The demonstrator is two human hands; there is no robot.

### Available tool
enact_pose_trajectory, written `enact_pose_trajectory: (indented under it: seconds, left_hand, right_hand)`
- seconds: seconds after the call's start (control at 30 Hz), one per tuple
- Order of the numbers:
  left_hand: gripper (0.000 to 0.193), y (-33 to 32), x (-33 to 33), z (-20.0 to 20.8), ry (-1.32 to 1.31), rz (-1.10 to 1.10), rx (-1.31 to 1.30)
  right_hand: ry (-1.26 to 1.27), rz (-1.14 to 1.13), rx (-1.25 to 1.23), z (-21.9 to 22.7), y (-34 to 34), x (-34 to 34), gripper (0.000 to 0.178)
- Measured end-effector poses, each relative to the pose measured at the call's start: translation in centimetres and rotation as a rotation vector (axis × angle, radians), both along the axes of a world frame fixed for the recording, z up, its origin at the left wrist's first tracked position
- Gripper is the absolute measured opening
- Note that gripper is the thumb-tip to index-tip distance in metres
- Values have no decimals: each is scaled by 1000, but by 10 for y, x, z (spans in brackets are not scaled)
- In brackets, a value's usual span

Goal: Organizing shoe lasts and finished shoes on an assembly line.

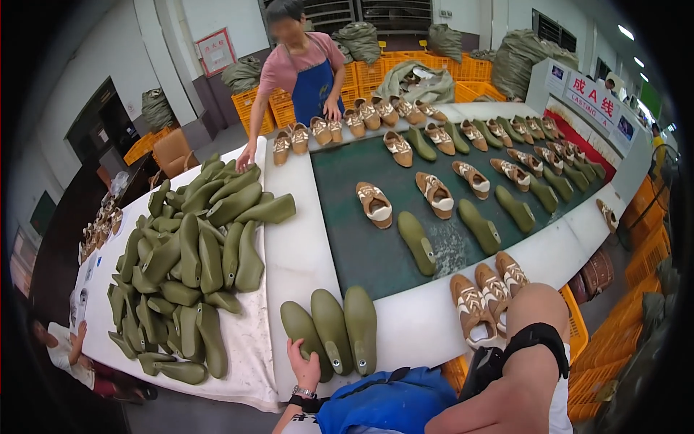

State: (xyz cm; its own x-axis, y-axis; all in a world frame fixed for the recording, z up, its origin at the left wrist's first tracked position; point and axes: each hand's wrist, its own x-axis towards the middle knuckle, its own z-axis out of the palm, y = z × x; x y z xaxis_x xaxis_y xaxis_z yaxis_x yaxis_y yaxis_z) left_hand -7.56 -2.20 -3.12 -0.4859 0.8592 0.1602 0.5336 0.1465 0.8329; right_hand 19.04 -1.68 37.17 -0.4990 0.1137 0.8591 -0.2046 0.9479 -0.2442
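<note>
At the near edge of the white tabletop, my left hand [305, 367] has its fingers and thumb curled on the heel end of a green shoe last [300, 327]. That last is the leftmost of three lying side by side, close to a second shoe last [331, 329] and a third shoe last [360, 325]. My right hand [538, 307] is raised at the lower right, large and close, above a black wrist strap. Its fingers are hidden, so I cannot see what they hold. Just beside it lie three brown-and-cream sneakers [473, 307], partly covered by my hand.
Left of me, many green lasts [189, 249] are heaped on a white cloth [253, 347]. Rows of sneakers [374, 202] and lasts [417, 242] stand on the dark green belt [340, 253]. Across the table, a co-worker in a blue apron [312, 90] reaches toward the heap. Orange crates [636, 318] are stacked at right.
</note>
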Motion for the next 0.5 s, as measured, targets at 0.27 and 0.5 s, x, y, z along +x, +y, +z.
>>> enact_pose_trajectory:
  seconds: [0.27,0.5]
  left_hand:
    - [43,4,-2,-4,10,4,8]
    - [44,-4,-13,-22,-18,7,19]
  right_hand:
    - [186,-79,306,-21,26,-5,16]
    - [-187,-188,112,-84,57,-19,19]
